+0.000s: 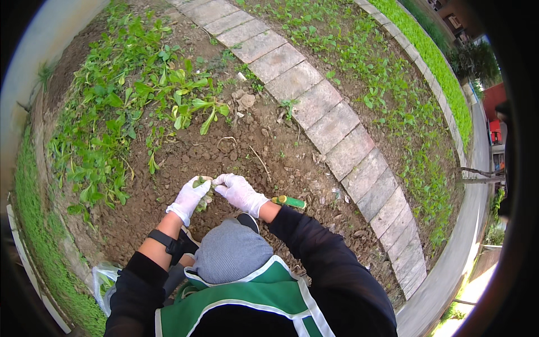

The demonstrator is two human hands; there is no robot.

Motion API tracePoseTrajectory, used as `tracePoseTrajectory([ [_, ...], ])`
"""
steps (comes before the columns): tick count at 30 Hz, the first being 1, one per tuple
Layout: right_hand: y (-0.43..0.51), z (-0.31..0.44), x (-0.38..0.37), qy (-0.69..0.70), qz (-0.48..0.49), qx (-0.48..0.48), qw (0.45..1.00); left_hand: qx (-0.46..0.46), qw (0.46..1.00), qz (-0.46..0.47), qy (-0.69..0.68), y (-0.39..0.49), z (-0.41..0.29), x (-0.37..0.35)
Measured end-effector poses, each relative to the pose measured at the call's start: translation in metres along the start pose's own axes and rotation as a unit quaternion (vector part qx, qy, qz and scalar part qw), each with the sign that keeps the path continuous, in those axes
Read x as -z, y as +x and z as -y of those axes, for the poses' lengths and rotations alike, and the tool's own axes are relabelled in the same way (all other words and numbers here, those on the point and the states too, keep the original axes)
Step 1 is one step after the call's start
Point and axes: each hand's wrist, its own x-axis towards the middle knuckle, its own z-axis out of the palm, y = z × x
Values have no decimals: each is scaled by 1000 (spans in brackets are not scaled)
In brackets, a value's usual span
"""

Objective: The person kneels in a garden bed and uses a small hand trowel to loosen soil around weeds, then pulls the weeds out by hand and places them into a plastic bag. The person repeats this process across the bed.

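My left hand (191, 197), in a thin white glove, is closed around a small leafy green plant (203, 202) held over the bare soil. Close beside it, my right hand (239, 193), gloved the same way, has thumb and fingertips pinched together at the plant's edge; whether they grip part of it is too small to tell. A green ribbed handle (294, 202) with a yellow end lies on the soil beside my right wrist. Leafy greens (185, 105) grow or lie on the soil ahead and to the left.
A curved path of stone pavers (332, 122) runs along the right, with seedlings (387, 92) in soil beyond it. A clear plastic bag (103, 282) holding something green stands by my left arm. A thin dry stick (261, 163) lies ahead of my hands.
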Motion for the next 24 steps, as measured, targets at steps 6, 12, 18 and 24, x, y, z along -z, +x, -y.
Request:
tracePoseTrajectory([
  [6, 6, 11, -17, -144, 40, 41, 988, -26, 999, -19, 36, -5, 12, 0],
  [12, 15, 14, -14, -140, 46, 45, 988, -57, 993, -71, 74, 6, 11, 10],
  [18, 25, 11, -7, -55, 47, 41, 996, -53, 988, -112, 89, 10, -3, 23],
  [24, 22, -11, 14, -268, 55, 12, 962, -52, 983, -140, 107, 7, -3, 39],
])
